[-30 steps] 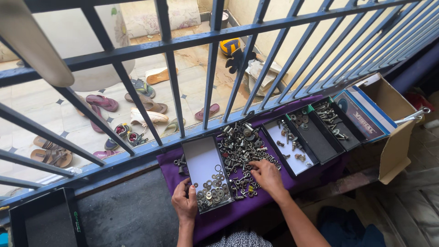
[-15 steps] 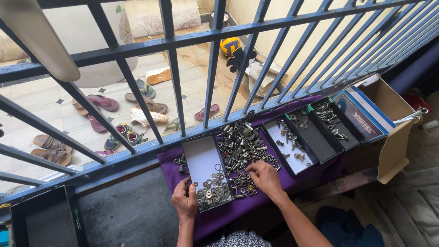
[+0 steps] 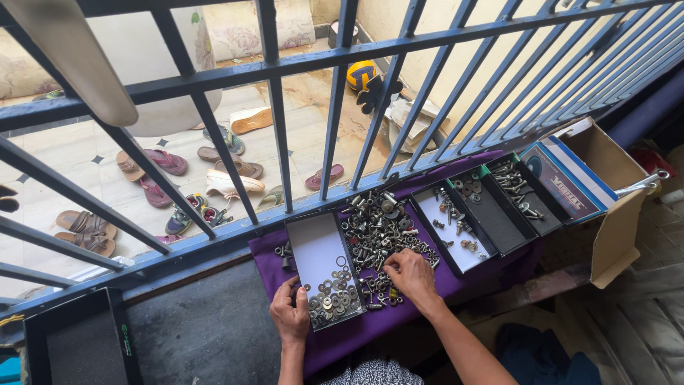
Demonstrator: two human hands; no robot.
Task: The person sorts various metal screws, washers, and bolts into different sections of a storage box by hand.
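Note:
A heap of loose metal nuts, bolts and washers [image 3: 377, 232] lies on a purple cloth [image 3: 353, 335] on a ledge behind blue railings. My right hand [image 3: 411, 276] rests on the near edge of the heap, fingers curled among the pieces. My left hand [image 3: 288, 314] grips the near left corner of a shallow grey tray [image 3: 317, 249] that holds several washers at its near end. What my right fingers pinch is hidden.
Three more shallow trays [image 3: 491, 214] with sorted bolts and washers stand to the right, then a blue box lid [image 3: 563, 182] and a cardboard box [image 3: 605, 164]. A black empty tray [image 3: 78, 346] sits at far left. Blue railing bars [image 3: 278, 107] rise just beyond; sandals lie on the floor below.
My right hand has crept slightly left and forward over the heap. The left hand stays on the tray corner. The view has shifted a little.

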